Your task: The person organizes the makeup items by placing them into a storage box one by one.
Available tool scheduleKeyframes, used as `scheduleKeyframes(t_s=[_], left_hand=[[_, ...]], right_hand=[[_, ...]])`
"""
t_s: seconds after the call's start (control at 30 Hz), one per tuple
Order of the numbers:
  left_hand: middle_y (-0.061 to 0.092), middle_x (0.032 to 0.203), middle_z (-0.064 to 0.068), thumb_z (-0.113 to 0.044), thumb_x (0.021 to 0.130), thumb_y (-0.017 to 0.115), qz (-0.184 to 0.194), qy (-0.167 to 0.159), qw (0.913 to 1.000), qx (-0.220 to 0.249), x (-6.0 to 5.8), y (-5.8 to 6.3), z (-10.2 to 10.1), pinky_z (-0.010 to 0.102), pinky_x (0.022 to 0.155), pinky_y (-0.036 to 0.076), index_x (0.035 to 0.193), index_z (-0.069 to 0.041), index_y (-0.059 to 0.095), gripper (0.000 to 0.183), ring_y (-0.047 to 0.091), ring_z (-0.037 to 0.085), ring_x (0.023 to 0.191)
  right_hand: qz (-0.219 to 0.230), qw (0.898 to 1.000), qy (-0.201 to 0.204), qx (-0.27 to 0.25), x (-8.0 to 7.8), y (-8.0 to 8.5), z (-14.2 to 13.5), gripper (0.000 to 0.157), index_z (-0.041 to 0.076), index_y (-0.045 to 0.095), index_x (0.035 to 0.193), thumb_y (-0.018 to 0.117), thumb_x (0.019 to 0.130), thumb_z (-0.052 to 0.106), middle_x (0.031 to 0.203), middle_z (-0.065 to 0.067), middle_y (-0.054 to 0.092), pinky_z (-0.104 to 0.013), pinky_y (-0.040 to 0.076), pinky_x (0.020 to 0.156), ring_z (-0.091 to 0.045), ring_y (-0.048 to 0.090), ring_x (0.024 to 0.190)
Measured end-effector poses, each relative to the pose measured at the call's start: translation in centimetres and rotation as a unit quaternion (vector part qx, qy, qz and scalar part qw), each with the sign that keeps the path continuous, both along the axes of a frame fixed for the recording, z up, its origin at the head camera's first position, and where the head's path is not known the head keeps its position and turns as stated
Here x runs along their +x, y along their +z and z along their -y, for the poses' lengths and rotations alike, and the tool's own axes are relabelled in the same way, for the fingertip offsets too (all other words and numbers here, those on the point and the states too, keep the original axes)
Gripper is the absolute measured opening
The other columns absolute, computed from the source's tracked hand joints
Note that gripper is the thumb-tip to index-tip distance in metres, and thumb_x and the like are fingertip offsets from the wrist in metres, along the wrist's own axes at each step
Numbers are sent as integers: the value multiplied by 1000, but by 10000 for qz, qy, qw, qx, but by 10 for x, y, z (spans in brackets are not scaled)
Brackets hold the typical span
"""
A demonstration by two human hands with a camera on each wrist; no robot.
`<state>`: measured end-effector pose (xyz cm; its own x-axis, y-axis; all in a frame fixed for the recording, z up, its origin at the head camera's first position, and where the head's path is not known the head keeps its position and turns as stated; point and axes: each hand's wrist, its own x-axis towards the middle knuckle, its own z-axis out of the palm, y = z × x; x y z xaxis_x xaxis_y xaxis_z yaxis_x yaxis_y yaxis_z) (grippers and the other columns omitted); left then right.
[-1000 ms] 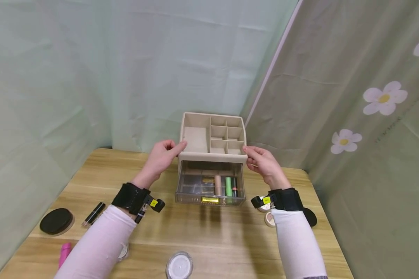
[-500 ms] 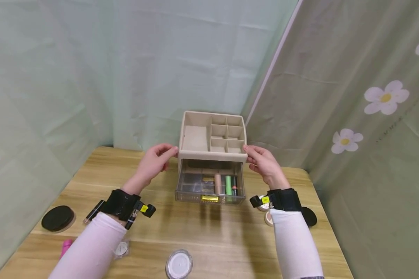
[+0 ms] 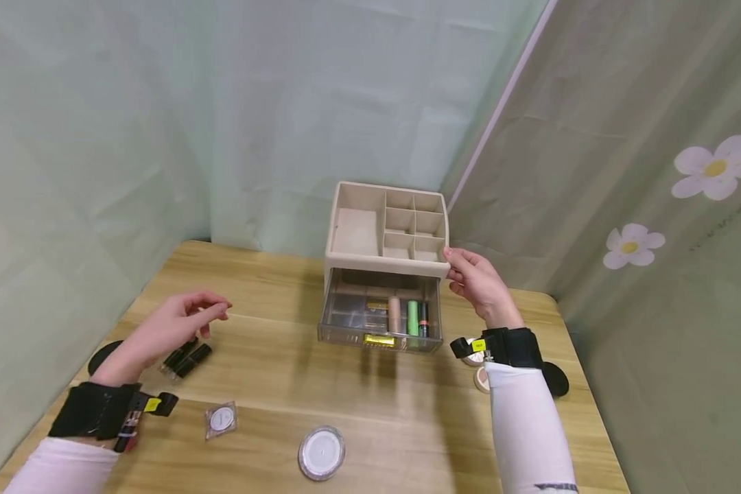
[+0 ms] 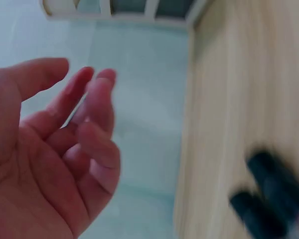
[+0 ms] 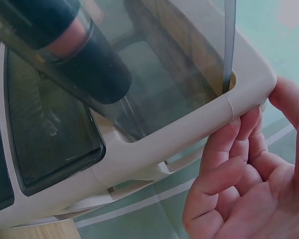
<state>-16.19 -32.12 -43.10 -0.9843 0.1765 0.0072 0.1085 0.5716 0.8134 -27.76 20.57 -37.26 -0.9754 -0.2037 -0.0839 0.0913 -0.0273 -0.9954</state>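
Head view: wooden tabletop (image 3: 272,363), carrying pretty much everything
Organizer: beige organizer (image 3: 383,263) near the back edge, compartments up top
Drawer: clear drawer (image 3: 342,335) sticking out the organizer's front
Right hand: right hand (image 3: 479,287), grip pinching the organizer's front right corner, fingers curled against its side
Left hand: left hand (image 3: 163,326), grip relaxed, thumb and fingers apart, hovering by two dark tubes (image 3: 193,361)
Round case: round case (image 3: 322,453) down front
Little stuff: tan tube (image 3: 394,315), green tube (image 3: 413,318), black tube (image 3: 423,320), side by side in the drawer
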Motion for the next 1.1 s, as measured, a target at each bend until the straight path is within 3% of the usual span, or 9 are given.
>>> scheduleKeyframes(t_s=[0.1, 0.27, 0.57, 0.73, 0.83, 0.97, 1.1], left_hand=[[72, 109, 8, -26, 112, 60, -3, 3, 9979, -655, 14, -7, 20, 31, 65, 52, 128, -1, 69, 31, 64, 20, 78], [74, 105, 4, -24, 106, 71, -203, 94, 9848, -1725, 32, -17, 39, 30, 65, 51, 116, -5, 76, 22, 65, 13, 79], [73, 91, 0, -27, 101, 77, -354, 675, 9769, -1999, 42, -35, 40, 33, 64, 48, 108, -7, 77, 22, 64, 16, 78], [70, 84, -2, -28, 101, 76, -189, 806, 9721, -2195, 44, -44, 32, 35, 62, 46, 109, -5, 77, 24, 59, 15, 72], [74, 92, 8, -31, 100, 76, 60, 760, 9674, -2416, 46, -45, 29, 39, 63, 47, 113, -3, 77, 31, 60, 19, 74], [72, 113, 28, -37, 97, 77, 497, 581, 9623, -2611, 47, -47, 28, 52, 70, 53, 119, 1, 75, 43, 66, 32, 88], [70, 118, 33, -37, 94, 80, 592, 478, 9604, -2680, 46, -53, 24, 61, 76, 54, 121, 3, 74, 48, 69, 42, 99]], right_hand=[[22, 10000, -9, -22, 0, 1, -1, 20, 8, 64, 114, 61, 111, 28, 80, 6, 61, -21, 42, 64, -5, 54, 73], [-42, 10000, -69, -34, -2, 2, -1, 18, 10, 66, 110, 63, 110, 28, 79, 5, 59, -21, 42, 63, -6, 52, 73], [-103, 9996, -250, -125, 0, 5, -1, 17, 13, 67, 105, 65, 109, 29, 77, 5, 56, -20, 41, 61, -7, 49, 71], [-134, 9995, -270, 27, 1, 2, -1, 20, 12, 67, 111, 66, 108, 32, 81, 6, 62, -20, 42, 63, -7, 54, 75], [-127, 9995, -275, 103, 1, 0, 1, 24, 10, 67, 115, 66, 109, 33, 82, 6, 64, -20, 42, 64, -8, 56, 78], [-93, 9995, -297, 97, 1, -2, 3, 26, 9, 66, 119, 65, 109, 33, 83, 6, 63, -21, 42, 64, -9, 56, 79], [-65, 9993, -359, 75, 2, -3, 4, 28, 8, 66, 120, 66, 108, 34, 83, 6, 63, -21, 43, 64, -9, 56, 78]])
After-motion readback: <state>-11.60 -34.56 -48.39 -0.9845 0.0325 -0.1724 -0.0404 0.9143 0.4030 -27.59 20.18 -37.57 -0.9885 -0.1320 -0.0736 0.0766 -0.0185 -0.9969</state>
